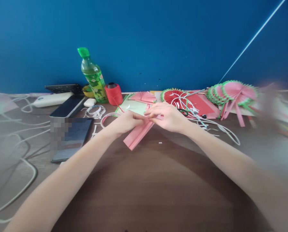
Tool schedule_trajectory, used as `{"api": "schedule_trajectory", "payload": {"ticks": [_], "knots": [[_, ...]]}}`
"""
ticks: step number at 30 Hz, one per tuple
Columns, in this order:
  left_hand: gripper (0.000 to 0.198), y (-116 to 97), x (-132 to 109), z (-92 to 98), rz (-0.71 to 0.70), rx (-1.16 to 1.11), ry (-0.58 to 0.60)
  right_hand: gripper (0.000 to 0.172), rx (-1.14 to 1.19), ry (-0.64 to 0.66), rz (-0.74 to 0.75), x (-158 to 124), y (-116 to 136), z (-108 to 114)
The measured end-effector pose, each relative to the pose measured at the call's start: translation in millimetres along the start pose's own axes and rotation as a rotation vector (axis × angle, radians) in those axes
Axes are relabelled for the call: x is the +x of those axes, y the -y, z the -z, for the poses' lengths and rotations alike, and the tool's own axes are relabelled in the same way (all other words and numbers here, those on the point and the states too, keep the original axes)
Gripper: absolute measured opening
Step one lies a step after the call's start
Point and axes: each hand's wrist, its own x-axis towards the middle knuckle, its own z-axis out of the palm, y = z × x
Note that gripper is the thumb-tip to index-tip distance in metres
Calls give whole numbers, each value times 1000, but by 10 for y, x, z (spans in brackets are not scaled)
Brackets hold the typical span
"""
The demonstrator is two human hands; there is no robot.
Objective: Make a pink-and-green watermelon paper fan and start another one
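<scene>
Blue wall (pixel 144 38) is spanning the background, and a brown table (pixel 144 187) is stretching out before it. Pink-and-green pleated fans (pixel 239 91) are lying toward the right, while a dark tablet (pixel 71 141) is resting on the left (part of it is showing only as blurred squares). A green-capped bottle (pixel 93 77) is standing near the wall. Between these, the left hand (pixel 129 121) is pinching folded pink paper (pixel 137 135), which is slanting toward the wearer above the table's middle. The right hand (pixel 166 116) is meeting its far end, fingers bending narrowly; whether they are gripping, I cannot tell. Beyond the left hand, a red spool (pixel 113 94) is standing beside the bottle. One white scrap (pixel 160 142) is lying near the paper.
</scene>
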Motion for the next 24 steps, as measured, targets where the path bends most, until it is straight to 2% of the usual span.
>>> {"api": "schedule_trajectory", "payload": {"ticks": [7,13,24], "knots": [[26,2,-16,-25,-102,62,-23,11,4,-31,9,2,4,-23],[21,-40,-49,-46,-119,105,-51,13,7,-38,28,4,8,-38],[19,-41,-44,-48,-94,85,-16,14,-11,-41,29,15,23,-58]]}}
